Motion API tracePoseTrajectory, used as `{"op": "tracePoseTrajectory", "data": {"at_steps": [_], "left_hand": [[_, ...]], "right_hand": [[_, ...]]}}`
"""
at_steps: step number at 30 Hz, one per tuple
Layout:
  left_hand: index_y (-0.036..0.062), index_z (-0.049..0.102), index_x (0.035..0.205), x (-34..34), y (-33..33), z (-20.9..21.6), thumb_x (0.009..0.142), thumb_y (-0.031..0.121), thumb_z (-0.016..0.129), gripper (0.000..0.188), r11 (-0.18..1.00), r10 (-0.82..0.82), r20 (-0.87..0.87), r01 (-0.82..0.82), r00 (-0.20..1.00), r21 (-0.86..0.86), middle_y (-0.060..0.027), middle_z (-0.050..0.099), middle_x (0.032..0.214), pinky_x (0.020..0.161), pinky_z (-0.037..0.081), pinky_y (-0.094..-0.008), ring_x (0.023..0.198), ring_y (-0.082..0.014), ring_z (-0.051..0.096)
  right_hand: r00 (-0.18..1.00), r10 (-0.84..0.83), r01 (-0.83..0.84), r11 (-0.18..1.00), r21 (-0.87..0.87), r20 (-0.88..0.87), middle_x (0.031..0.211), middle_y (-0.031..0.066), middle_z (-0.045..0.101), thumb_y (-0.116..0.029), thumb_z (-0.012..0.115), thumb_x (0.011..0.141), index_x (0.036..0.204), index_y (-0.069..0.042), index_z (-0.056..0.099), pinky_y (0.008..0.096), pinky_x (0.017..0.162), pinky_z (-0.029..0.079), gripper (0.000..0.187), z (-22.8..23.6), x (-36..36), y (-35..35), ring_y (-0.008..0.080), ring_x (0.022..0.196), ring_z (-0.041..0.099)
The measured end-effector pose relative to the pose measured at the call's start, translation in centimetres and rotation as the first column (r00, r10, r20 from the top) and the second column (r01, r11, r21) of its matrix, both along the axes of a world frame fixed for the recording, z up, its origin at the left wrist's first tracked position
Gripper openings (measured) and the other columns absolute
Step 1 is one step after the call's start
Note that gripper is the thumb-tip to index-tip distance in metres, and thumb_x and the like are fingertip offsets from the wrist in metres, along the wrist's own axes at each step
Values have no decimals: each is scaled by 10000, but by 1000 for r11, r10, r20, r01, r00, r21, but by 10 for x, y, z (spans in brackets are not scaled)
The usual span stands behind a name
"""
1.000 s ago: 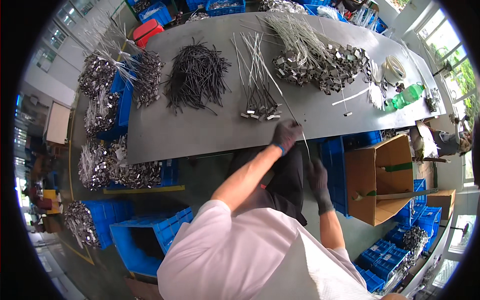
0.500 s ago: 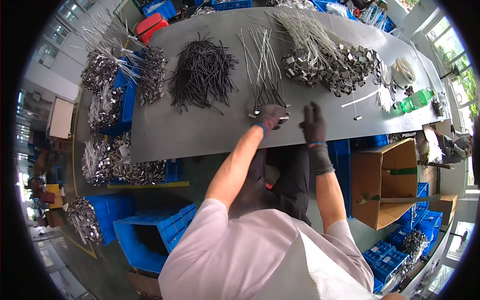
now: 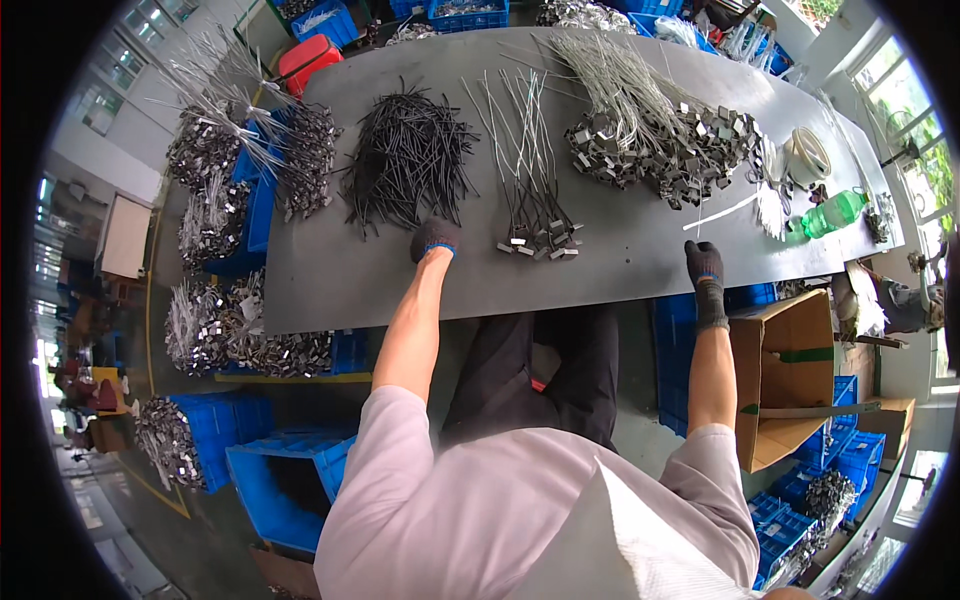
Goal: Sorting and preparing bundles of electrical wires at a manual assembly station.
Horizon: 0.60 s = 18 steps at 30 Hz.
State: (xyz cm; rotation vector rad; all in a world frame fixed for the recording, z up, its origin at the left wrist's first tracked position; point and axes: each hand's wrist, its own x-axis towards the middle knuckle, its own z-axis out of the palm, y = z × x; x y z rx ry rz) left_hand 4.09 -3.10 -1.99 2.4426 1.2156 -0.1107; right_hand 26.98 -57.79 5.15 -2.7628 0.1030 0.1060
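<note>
My left hand (image 3: 436,238), in a dark glove, is closed at the near edge of a pile of short black tubes (image 3: 410,150); what its fingers hold, if anything, is hidden. My right hand (image 3: 704,264), also gloved, is curled near the table's front edge, below the large heap of wired metal clips (image 3: 660,150). Whatever may be between its fingers is too small to make out. Between my hands lies a small bunch of pale wires (image 3: 520,140) with black sleeves and metal clips (image 3: 540,240) at their near ends.
On the grey table (image 3: 350,285), a white strip (image 3: 722,212), a roll (image 3: 806,157) and a green bottle (image 3: 835,213) sit at the right. Blue crates (image 3: 290,480) stand at the left, some holding clips. An open cardboard box (image 3: 775,375) stands below the right edge.
My left hand has moved left from the small bunch to the black tubes. My right hand has moved right, where a loose clip lay; that clip no longer shows.
</note>
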Motion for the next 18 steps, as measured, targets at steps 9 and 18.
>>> {"op": "tracePoseTrajectory", "data": {"at_steps": [9, 18], "left_hand": [[94, 748, 1095, -49, -8, 15, 871, 375, 593, 391, 999, 42, -57, -41, 997, 22, -194, 691, 1188, 923, 544, -486, 1118, -387, 663], [118, 754, 1040, -67, 40, -62, 886, 193, 590, 237, 930, -368, -292, 347, 883, -125, -153, 725, 1120, 809, 582, -430, 987, -332, 717]], "right_hand": [[987, 158, -147, 857, 493, 20, 874, 156, 692, -197, 594, 953, 1043, -86, 679, 415, 630, 523, 166, -45, -183, -89, 302, 758, 698], [639, 643, -719, 695, -29, -423, 883, 213, 700, -209, 472, 971, 915, -79, 700, 553, 802, 519, 268, -168, -432, -197, 432, 840, 674]]}}
